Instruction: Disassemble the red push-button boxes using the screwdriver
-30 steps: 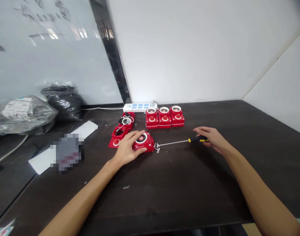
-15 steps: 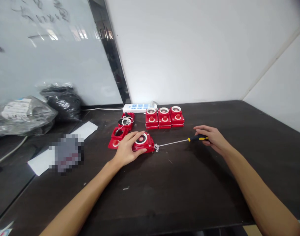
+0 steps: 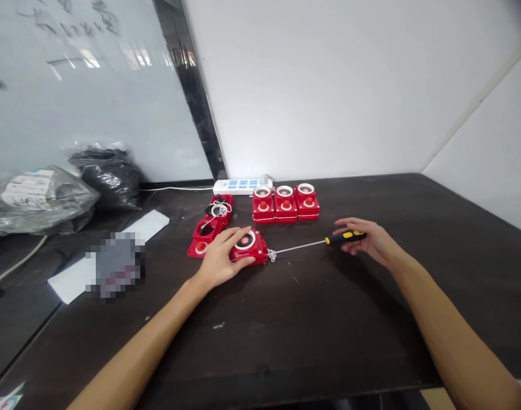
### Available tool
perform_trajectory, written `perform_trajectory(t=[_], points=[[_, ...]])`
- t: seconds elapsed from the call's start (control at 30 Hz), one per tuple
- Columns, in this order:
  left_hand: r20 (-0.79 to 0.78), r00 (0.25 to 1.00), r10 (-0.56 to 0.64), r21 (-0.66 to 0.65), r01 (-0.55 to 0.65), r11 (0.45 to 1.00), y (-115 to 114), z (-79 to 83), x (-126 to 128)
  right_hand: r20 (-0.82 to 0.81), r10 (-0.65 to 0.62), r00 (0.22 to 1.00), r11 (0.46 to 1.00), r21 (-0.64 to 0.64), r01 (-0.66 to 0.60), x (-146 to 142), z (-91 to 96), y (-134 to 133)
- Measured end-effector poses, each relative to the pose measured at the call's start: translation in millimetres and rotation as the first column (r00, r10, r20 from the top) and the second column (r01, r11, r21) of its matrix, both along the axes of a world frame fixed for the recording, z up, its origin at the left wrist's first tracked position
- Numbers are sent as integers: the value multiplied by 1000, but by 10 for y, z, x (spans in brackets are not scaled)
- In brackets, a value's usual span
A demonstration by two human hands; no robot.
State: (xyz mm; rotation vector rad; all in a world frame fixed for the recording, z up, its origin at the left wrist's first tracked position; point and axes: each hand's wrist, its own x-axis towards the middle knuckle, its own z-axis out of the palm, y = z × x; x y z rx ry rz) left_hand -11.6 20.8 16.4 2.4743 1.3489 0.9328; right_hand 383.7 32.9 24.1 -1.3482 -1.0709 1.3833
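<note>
My left hand (image 3: 220, 259) is closed around a red box-shaped device (image 3: 258, 246) lying on the table, fingers over its top and thumb along the near side. The device has a round window with a white ring, and a white cord (image 3: 271, 255) bunches at its right end. My right hand (image 3: 373, 242) holds a long-shafted screwdriver (image 3: 348, 237) by its black and yellow handle, with the fingers loosely around it. The shaft points left and its tip meets the right end of the device, by the cord. The exact contact of the tip is too small to make out.
Three red devices (image 3: 286, 205) stand in a row behind. An opened red housing (image 3: 205, 230) and a red part with white cord (image 3: 220, 209) lie left of them. A white power strip (image 3: 242, 187) rests against the wall. Plastic bags (image 3: 109, 176) and white paper (image 3: 151, 226) are at left.
The screwdriver handle has turned, showing more yellow, and sits slightly higher. My right fingers have shifted on it. The left hand and the device have stayed in place.
</note>
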Motion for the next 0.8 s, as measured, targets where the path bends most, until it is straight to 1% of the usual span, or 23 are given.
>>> perform_trajectory(t=[0.03,0.1,0.17,0.23,0.27,0.33,0.4,0.47,0.53,0.57,0.63,0.67,0.73,0.8], points=[[1,1000,1,-1,-1,1000,0,1,0,45,-24,999,1000,-11,24,-3,4,-4],[-1,1000,4,-1,-4,1000,-1,2,1,89,-61,994,998,25,59,-7,7,-6],[-5,1000,5,-1,-5,1000,-3,6,3,29,-33,999,996,84,30,-7,8,-2],[-7,1000,9,-2,-9,1000,-6,11,7,-30,12,999,996,87,-9,-12,6,3],[-7,1000,10,-3,-10,1000,-7,14,9,-17,7,1000,998,64,-6,-17,4,6],[-5,1000,7,-7,-7,1000,-8,19,12,75,-55,996,998,22,53,-30,-2,12],[-4,1000,2,-9,-2,1000,-8,20,12,129,-107,986,994,42,102,-36,-6,15],[-5,1000,1,-7,-1,1000,-7,18,11,67,-66,996,994,95,60,-28,-6,15],[-8,1000,2,-5,-2,1000,-5,15,10,4,15,1000,996,91,-15,-16,-3,12],[-9,1000,2,-6,-2,1000,-5,15,10,19,22,1000,997,69,-23,-11,-2,10],[-10,1000,6,-8,-6,1000,-6,16,14,106,-28,994,999,31,25,-9,-3,9],[-10,1000,10,-9,-10,1000,-7,17,16,134,-58,989,998,35,54,-9,-4,10],[-11,1000,17,-7,-17,1000,-8,16,19,98,-70,993,994,94,61,-7,-6,12],[-18,1000,21,-2,-21,1000,-6,12,21,0,-4,1000,993,120,4,-5,-9,14]])
